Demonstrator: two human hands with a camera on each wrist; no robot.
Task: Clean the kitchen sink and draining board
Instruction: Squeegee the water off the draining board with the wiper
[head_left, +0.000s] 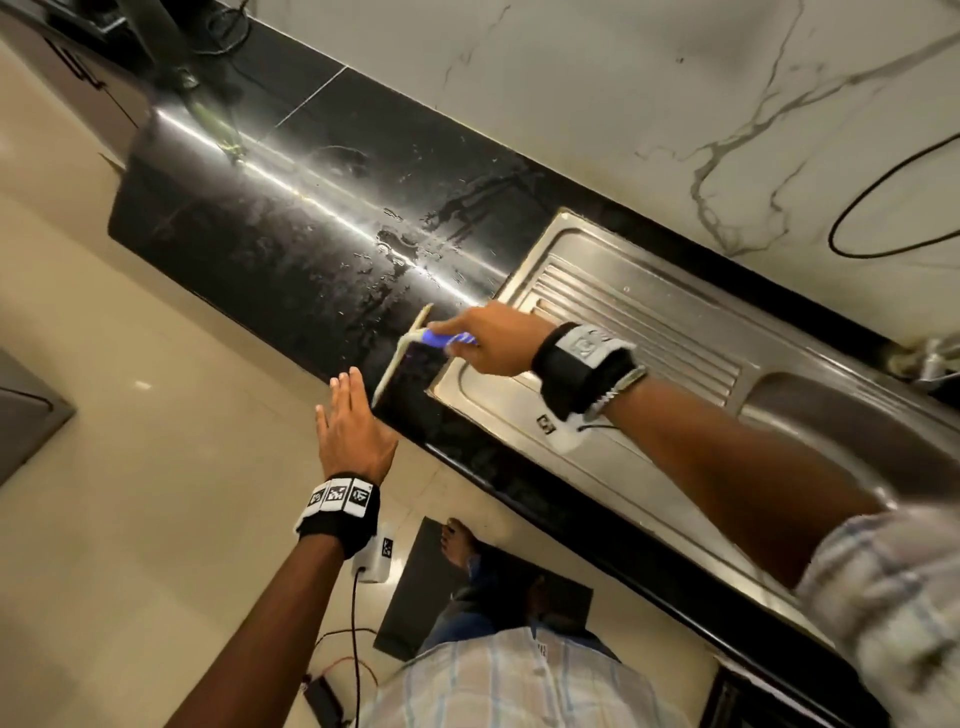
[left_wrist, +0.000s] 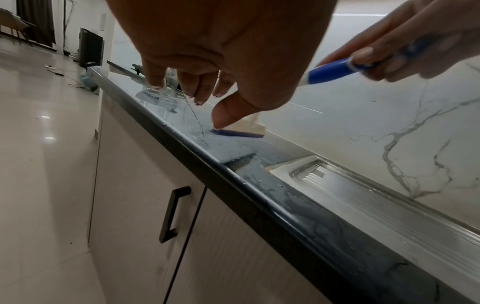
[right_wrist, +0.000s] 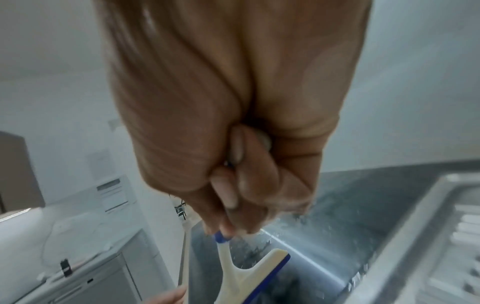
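Observation:
My right hand (head_left: 493, 343) grips the blue handle of a squeegee (head_left: 410, 343) with a cream head. Its blade rests on the wet black counter (head_left: 291, 244), just left of the steel draining board (head_left: 649, 332). The sink basin (head_left: 831, 431) lies further right. In the left wrist view the squeegee blade (left_wrist: 239, 131) sits flat on the counter beyond the left thumb. My left hand (head_left: 348, 415) hovers with straight fingers at the counter's front edge, beside the blade's near end, and holds nothing. The right wrist view shows the right hand (right_wrist: 233, 144) curled round the squeegee (right_wrist: 246, 273).
A tap (head_left: 930, 358) stands behind the basin. A black cable (head_left: 893, 208) loops over the marble wall. Water pools on the counter left of the draining board. Below the counter are cabinet doors with a dark handle (left_wrist: 174, 214), and a dark mat (head_left: 426, 571) lies underfoot.

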